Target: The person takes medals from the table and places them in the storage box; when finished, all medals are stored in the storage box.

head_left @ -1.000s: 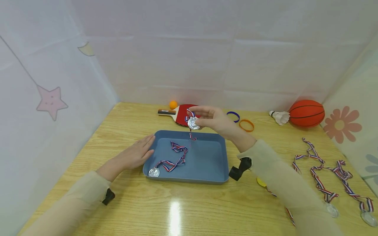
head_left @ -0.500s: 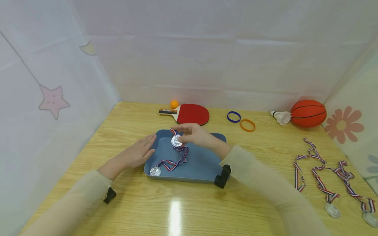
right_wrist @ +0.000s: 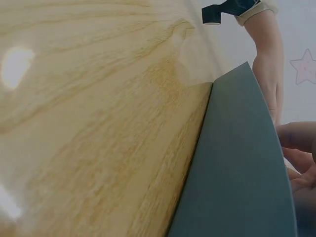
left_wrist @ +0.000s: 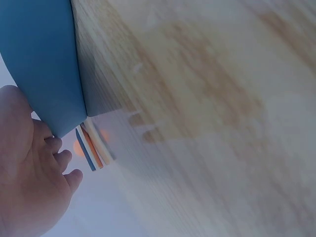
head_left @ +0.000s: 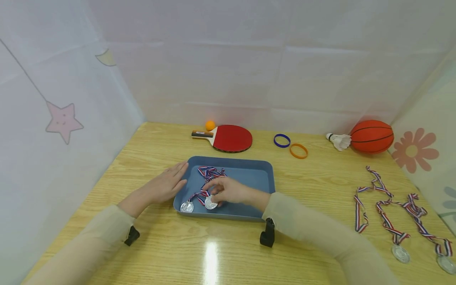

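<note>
My right hand [head_left: 230,191] pinches a silver medal [head_left: 210,202] low inside the blue tray [head_left: 254,178]. Its striped ribbon [head_left: 210,171] lies bunched toward the tray's back left. Just left of it a second silver medal [head_left: 187,206] lies in the front left corner, its ribbon partly under the right hand. My left hand [head_left: 162,186] rests with straight fingers against the tray's left wall. In the left wrist view that hand [left_wrist: 34,168] lies along the tray's outer side [left_wrist: 47,59]. The right wrist view shows mostly the tray's front wall [right_wrist: 237,163], which hides the medals.
Behind the tray lie a red table tennis bat [head_left: 233,138], an orange ball [head_left: 210,125], a blue wristband [head_left: 282,140] and an orange wristband [head_left: 298,151]. Far right are a shuttlecock [head_left: 339,141], a small basketball [head_left: 372,137] and more medals [head_left: 400,253] with ribbons on the wooden table [head_left: 160,245].
My right hand has carried the silver medal from above the tray's back edge leftward, then down and toward me, beside the other medal. Its ribbon now lies in the tray. The left hand stays put.
</note>
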`<state>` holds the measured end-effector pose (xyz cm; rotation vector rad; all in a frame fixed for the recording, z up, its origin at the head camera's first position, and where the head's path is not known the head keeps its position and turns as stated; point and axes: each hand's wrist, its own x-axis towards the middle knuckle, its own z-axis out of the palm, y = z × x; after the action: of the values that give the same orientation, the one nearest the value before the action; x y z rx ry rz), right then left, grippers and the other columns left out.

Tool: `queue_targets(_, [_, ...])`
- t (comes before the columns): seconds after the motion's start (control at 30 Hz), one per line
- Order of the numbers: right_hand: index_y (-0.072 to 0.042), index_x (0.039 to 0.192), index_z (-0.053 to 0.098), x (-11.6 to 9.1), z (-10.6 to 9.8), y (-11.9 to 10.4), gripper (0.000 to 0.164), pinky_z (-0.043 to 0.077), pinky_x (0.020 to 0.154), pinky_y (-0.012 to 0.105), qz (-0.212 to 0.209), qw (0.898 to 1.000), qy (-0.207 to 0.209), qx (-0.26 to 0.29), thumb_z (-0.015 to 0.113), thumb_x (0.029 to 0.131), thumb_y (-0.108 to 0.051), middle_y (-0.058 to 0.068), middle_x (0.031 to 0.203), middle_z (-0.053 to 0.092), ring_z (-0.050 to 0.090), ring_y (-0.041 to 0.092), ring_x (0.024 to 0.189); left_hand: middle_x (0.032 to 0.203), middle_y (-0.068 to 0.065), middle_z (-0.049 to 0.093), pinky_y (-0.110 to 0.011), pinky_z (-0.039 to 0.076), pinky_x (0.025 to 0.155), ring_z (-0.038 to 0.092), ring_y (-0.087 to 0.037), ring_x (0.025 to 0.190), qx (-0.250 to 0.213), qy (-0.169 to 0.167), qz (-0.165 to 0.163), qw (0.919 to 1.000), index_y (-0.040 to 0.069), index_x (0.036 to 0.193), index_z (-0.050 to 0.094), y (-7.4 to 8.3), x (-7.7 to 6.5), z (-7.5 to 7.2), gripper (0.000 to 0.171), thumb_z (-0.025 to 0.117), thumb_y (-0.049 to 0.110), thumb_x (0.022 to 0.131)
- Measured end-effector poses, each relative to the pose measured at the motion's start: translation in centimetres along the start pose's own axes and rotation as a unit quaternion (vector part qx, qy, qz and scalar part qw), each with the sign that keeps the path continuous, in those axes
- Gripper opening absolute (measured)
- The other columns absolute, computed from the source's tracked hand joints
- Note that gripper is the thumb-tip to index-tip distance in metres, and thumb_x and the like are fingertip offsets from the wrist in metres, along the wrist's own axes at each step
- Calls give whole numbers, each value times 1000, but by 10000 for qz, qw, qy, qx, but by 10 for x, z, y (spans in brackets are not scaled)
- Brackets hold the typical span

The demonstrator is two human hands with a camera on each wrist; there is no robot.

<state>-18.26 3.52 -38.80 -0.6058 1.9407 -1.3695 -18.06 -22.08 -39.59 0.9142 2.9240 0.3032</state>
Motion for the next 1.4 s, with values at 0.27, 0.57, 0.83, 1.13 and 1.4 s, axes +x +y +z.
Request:
queue_targets(0.27, [-4,116,60,4,6,4,29,55,62,31,195,9986,-367,-342,58,87,2,6,92,65,61,16,67,148,-24,17,-51,17,107,17,-39,134,-17,-2,27,10000,-10,142,17,0,0,0,56,33,25,101])
queue_targets(0.57, [-5,125,57,13,16,3,38,55,65,29,-111,9985,-165,-509,57,88,4,11,127,53,62,15,87,148,-24,16,-50,17,107,16,-39,134,-34,-2,-11,10000,-9,143,16,0,-1,0,56,32,26,101])
queue_targets(0.83, [-1,108,64,18,26,7,26,53,53,25,-588,9889,244,-1344,57,84,8,5,73,61,61,17,56,148,-24,16,-51,18,107,16,-39,134,-17,23,38,10000,-10,142,17,0,-1,0,56,33,25,101])
queue_targets(1.13, [-4,95,68,18,28,4,14,47,60,18,-751,9745,395,-2077,65,82,0,-3,70,62,56,4,64,148,-24,16,-51,18,107,16,-39,134,-6,-28,10,10000,-9,143,16,1,-1,-1,56,31,26,101])
queue_targets(1.4, [-3,90,70,20,28,4,12,45,56,17,-808,9698,514,-2243,69,79,1,-2,69,60,53,4,61,148,-24,16,-51,17,107,15,-39,134,-32,-3,17,10000,-9,143,16,1,-1,-1,56,31,26,101])
